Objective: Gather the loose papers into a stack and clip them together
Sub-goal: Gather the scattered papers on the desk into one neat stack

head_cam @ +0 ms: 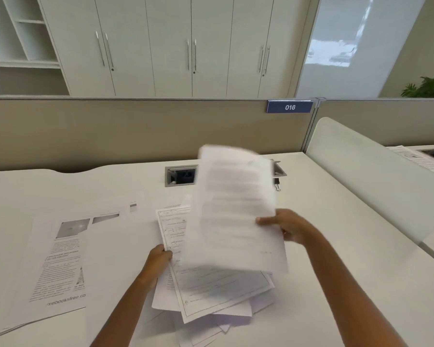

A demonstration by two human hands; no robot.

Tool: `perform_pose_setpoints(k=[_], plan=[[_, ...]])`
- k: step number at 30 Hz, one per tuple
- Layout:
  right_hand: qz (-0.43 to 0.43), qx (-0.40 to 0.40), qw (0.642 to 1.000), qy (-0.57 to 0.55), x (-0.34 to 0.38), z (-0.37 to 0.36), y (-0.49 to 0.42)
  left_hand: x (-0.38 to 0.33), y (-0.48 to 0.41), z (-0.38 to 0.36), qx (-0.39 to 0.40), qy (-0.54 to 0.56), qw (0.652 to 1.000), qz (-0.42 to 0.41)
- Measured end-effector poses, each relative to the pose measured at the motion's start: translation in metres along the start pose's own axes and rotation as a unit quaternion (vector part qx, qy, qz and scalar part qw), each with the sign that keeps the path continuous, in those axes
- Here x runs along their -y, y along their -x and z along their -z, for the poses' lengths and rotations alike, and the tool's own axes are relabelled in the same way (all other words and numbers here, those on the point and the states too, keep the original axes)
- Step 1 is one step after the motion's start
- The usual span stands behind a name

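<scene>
Spilling out unevenly just below both hands, a loose pile of papers (211, 294) is lying on the white bench (348, 259), its sheets fanning at different angles. The left hand (161, 256) is gripping the pile's left edge, fingers curled over the paper. The right hand (283, 227) is pinching the right edge of a raised sheet (236, 209), thumb lying on its front face; this sheet is standing nearly upright above the pile, between the two hands, and is blurring, so its text is not readable. I cannot tell whether it is one sheet or several.

Left of the left hand, a printed page (60, 261) with photos and columns of text is lying flat, with a blank sheet (115, 259) partly covering it. Beyond the right hand, a black binder clip (277, 184) is sitting on the bench just beside an open cable box (181, 175), which the raised sheet is partly hiding. Farther back, a blue plate (290, 107) reading 016 is hanging on the beige partition (110, 131).
</scene>
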State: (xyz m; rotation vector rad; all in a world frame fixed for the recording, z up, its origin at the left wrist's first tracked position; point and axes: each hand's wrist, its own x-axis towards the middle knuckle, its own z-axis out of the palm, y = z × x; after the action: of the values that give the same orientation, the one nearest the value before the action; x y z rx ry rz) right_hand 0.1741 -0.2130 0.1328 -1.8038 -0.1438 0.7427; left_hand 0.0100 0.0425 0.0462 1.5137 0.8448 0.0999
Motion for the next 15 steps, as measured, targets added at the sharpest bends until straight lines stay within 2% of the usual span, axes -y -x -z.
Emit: perform_pose_setpoints(k=[2,5,10,15], plan=[[-0.019,0.036,0.996,0.077,-0.010,-0.020,-0.004,-0.002,0.003,-0.003,0.001,0.033,0.999,-0.004],[-0.010,0.003,0.988,0.153,-0.023,-0.042,-0.008,-0.001,0.008,-0.004,0.021,0.070,0.996,-0.056],[0.017,-0.087,0.994,0.069,-0.048,-0.053,-0.015,0.001,0.010,-0.005,0.053,0.090,0.994,-0.020],[0.003,-0.127,0.987,0.094,-0.062,-0.056,-0.025,0.002,0.014,-0.010,0.026,0.052,0.998,-0.024]])
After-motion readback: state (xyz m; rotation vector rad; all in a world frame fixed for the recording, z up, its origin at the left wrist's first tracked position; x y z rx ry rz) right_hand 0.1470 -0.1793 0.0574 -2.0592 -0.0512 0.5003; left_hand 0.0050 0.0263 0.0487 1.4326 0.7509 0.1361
